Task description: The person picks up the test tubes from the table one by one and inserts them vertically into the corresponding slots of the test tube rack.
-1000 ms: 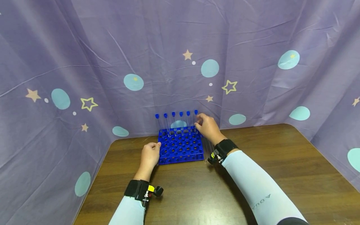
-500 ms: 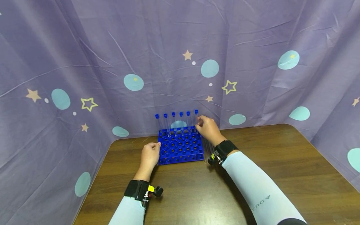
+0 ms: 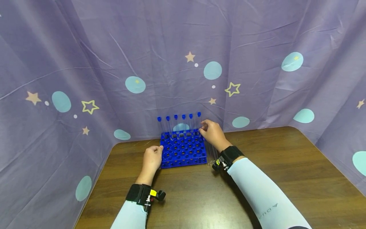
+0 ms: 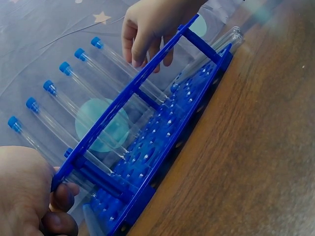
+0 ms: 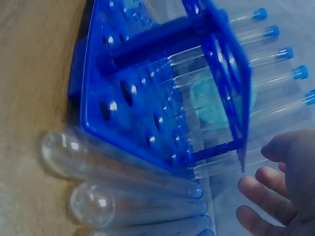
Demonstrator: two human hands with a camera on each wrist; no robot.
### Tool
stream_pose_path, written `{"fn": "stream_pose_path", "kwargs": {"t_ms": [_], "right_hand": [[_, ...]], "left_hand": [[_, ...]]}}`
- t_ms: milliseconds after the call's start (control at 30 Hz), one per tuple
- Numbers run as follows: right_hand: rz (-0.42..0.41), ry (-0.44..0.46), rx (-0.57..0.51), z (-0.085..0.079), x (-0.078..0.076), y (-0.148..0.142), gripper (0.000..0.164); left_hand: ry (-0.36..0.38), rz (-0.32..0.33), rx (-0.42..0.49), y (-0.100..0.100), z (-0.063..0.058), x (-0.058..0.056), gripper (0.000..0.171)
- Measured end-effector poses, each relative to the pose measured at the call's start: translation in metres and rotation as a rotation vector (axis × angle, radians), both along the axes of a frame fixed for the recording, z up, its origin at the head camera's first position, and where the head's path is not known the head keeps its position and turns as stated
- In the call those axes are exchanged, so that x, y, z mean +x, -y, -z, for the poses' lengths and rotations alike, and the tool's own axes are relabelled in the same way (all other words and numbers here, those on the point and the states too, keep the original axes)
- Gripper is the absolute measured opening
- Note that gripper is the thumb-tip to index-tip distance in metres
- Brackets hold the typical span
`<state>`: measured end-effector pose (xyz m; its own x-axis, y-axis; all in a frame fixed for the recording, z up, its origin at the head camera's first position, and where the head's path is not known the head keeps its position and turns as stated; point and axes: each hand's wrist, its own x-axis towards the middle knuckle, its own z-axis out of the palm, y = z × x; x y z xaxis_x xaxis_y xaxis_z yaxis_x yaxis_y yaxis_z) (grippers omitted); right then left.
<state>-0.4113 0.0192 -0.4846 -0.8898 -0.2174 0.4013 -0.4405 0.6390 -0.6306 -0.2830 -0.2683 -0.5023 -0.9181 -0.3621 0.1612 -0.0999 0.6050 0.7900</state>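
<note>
A blue plastic test tube rack point(image 3: 184, 153) stands at the back of the table. Several clear test tubes with blue caps stand upright along its far row; the rightmost tube point(image 3: 199, 122) is beside my right hand point(image 3: 213, 133). That hand's thumb and fingers are spread, with nothing between them in the right wrist view. My left hand point(image 3: 152, 159) grips the rack's left end, its fingers curled under the top plate point(image 4: 123, 98). Most holes nearer me hold no tubes.
Several more capped test tubes point(image 5: 133, 162) lie on the wooden table point(image 3: 188, 197) along the rack's right side, partly under my right wrist in the head view. A purple patterned curtain point(image 3: 171, 47) hangs close behind the rack.
My right hand has drawn slightly down and right, away from the rightmost tube, which stays upright in the rack. The left hand keeps its hold on the rack.
</note>
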Motion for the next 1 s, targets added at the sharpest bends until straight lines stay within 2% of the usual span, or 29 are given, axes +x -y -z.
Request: {"fn": "stream_pose_path", "kwargs": {"t_ms": [267,433,633,833,1000], "right_hand": [[0.002,0.122,-0.02,-0.002,0.024,-0.01,0.04],[-0.025,0.195,-0.027,0.001,0.033,-0.019,0.047],[-0.09,0.344,-0.115,0.005,0.039,-0.026,0.048],[-0.134,0.412,-0.165,0.01,0.043,-0.026,0.044],[-0.17,0.525,-0.302,0.015,0.044,-0.026,0.036]], "left_hand": [[0.004,0.003,-0.007,0.001,0.002,-0.001,0.036],[0.003,0.002,-0.006,0.001,0.002,-0.002,0.035],[0.014,0.004,-0.006,0.001,0.0,0.0,0.036],[0.02,0.01,0.002,0.002,0.0,0.0,0.036],[0.028,0.015,-0.004,0.001,0.0,-0.002,0.037]]}}
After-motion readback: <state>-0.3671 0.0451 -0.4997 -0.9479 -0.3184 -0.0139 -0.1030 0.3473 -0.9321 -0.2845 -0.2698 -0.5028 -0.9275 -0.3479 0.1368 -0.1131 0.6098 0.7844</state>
